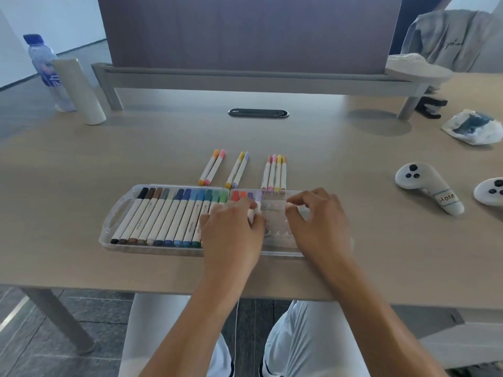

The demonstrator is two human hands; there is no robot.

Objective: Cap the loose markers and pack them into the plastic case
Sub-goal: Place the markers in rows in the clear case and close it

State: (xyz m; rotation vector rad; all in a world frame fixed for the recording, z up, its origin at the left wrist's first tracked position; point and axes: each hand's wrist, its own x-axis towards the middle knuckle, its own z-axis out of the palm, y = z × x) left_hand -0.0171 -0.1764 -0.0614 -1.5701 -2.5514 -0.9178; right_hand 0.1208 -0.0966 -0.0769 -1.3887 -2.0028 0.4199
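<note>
A pale wooden tabletop [163, 148] holds a clear plastic case [117, 213], its left part filled with a row of capped markers [168, 213]. The left hand [231, 229] grips a pale purple marker [255, 210] at the row's end. The right hand [318, 221], fingers curled, rests in the bare right part. Eight loose markers [273, 172] lie just behind the case.

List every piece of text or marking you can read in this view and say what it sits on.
"Hota": handwritten on a label around the handle of the nearer white controller; the last letter is uncertain.
Water bottle: white print on the blue label, too blurred to read.
Markers in the plastic case: small print on the white barrels, too small to read.
Grey garment over the chair: a dark script mark, illegible.
</note>
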